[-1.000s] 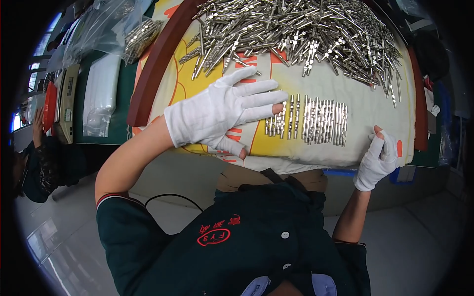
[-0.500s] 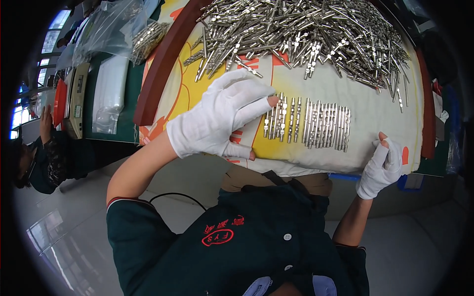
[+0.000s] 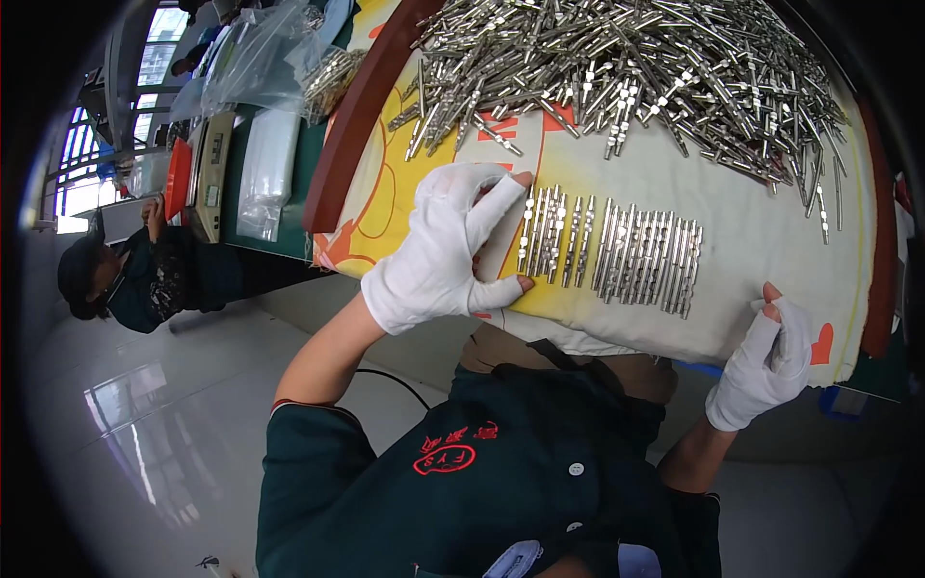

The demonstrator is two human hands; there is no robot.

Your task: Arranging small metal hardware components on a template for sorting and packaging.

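Observation:
My left hand, in a white glove with bare thumb and index fingertips, rests at the left end of a row of slim metal rods. Its index fingertip lies by the far end of the leftmost rod and its thumb tip by the near end. Finger and thumb are wide apart, framing that rod. Farther right, at the cloth's near edge, my gloved right hand is loosely closed. Its thumb and index fingertips sit close together, with nothing visible between them. Small gaps split the row into groups.
A large heap of similar metal rods covers the table's far side. Patterned cloth lies beneath, between red-brown side rails. At left are plastic bags, a scale, a red tray and another person.
My left thumb has come closer to the near end of the leftmost rod, while the index finger stays near its far end. The whole view has shifted; my right hand keeps its curled shape.

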